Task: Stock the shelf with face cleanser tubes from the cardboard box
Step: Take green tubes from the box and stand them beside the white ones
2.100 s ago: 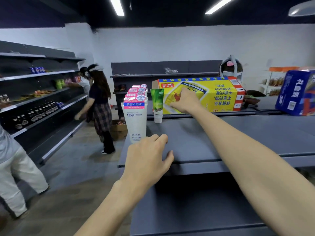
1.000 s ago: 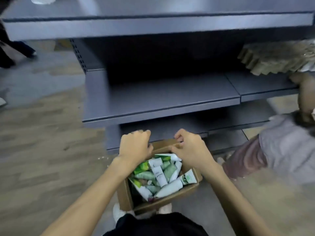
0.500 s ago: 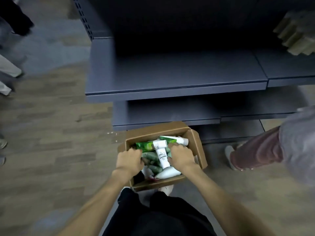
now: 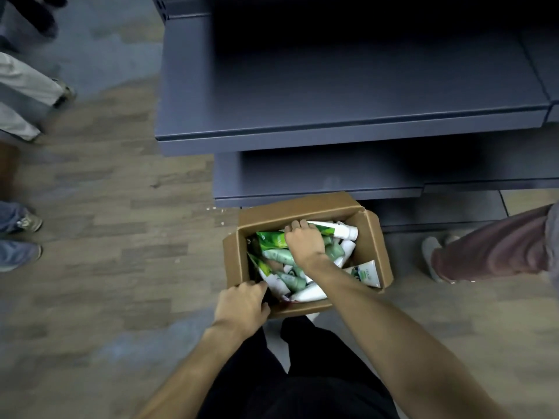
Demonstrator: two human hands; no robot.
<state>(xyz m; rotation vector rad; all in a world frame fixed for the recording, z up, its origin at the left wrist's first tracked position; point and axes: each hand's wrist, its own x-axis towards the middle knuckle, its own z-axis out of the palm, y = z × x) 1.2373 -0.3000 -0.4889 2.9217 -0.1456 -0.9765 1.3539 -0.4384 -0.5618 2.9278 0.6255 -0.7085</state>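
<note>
Clearly little is stocked: the shelf (image 4: 348,95) here shows bare, and the box (image 4: 305,208) on the floor holds many tubes (image 4: 279,257). The right hand (image 4: 304,241) curls round a green tube (image 4: 270,238); the left hand (image 4: 242,303) grips the box's near corner.

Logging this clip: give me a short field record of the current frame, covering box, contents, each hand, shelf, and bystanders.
box: open cardboard box on the floor by the shelf
contents: jumbled cleanser tubes, green and white
left hand: grips the box's near left corner
right hand: inside the box, fingers curled on the tubes
shelf: grey, nothing on the boards in view
bystanders: legs and shoes at both sides
</note>
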